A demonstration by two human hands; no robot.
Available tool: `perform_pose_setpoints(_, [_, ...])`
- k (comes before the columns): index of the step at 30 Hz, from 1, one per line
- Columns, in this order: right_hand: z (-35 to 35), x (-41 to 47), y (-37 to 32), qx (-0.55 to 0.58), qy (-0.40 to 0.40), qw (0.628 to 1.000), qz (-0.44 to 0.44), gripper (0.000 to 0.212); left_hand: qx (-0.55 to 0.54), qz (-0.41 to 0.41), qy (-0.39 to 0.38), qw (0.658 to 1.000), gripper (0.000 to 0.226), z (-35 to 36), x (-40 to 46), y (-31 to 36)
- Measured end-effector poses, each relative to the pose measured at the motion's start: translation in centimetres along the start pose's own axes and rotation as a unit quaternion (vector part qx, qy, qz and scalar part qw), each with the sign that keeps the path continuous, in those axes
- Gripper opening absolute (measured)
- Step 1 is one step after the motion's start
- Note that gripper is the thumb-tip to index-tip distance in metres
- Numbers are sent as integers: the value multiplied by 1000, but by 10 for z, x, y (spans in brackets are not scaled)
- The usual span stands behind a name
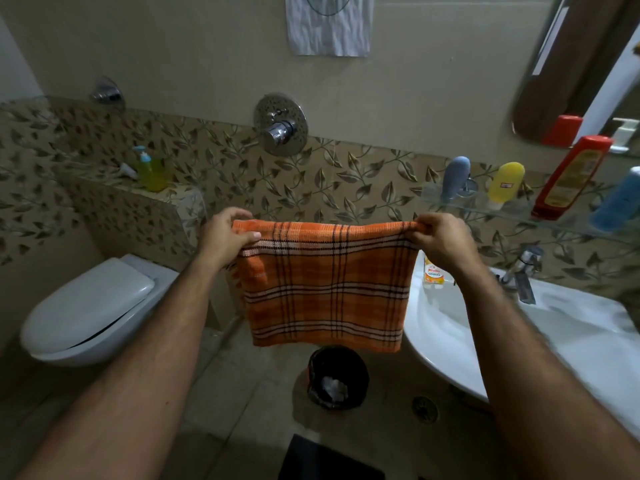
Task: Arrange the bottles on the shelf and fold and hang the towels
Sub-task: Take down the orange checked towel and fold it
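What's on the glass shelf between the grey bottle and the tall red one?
In the head view, one yellow bottle stands cap-down between the grey bottle and the red bottle on the glass shelf.

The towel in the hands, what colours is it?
The towel is orange with dark and white plaid stripes, seen in the head view.

I log one folded orange plaid towel (325, 289), pinched at its top corners by left hand (225, 242) and right hand (440, 242), with the sink (491, 341) at right.

Your blue bottle (620, 202) at the right is blurred and cut by the edge. The orange towel (325, 285) hides whatever it hangs on, and the small bottle's (433, 273) label is unreadable.
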State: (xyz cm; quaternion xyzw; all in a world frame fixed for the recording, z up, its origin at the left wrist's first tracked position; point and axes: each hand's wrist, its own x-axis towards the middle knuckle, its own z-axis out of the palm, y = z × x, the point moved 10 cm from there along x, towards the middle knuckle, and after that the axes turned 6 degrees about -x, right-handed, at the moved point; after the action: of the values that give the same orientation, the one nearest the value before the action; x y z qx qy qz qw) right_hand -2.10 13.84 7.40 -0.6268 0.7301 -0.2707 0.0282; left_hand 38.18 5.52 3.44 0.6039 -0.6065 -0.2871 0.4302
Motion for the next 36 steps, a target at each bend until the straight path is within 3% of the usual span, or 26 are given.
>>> perform_pose_setpoints(2, [-3,3,7,48,-2,999,15,16,39,36,-7,999,20,2,-2,9])
perform_pose_setpoints(4, [-5,5,10,133,-12,991,25,20,83,57,-6,995,7,2,-4,14])
perform_pose_setpoints(8, [-8,-1,-4,326,-44,944,13,14,159,85,-29,983,21,9,1,13])
perform_pose_setpoints(11, [-15,0,-12,387,-16,922,0,20,175,105,-34,978,31,15,3,12])
perform_pose_setpoints(18, [-42,6,-59,340,78,934,-73,17,153,65,-49,985,29,31,-4,-10])
perform_pose_setpoints(24, [-47,7,-89,379,20,917,-119,18,62,9,-111,992,22,55,-20,-23])
perform_pose_setpoints(27, [-45,8,-103,379,-20,914,-141,15,-29,30,-135,990,34,71,-29,4])
perform_pose_setpoints(31, [-39,9,-112,359,-56,919,-154,20,-171,70,-223,957,72,102,-46,71])
perform_pose_setpoints(34, [-37,8,-112,363,-67,916,-157,22,-181,110,-252,944,68,119,-53,113])
perform_pose_setpoints(36, [-35,9,-106,357,-63,920,-147,22,-183,109,-255,943,48,124,-54,125])
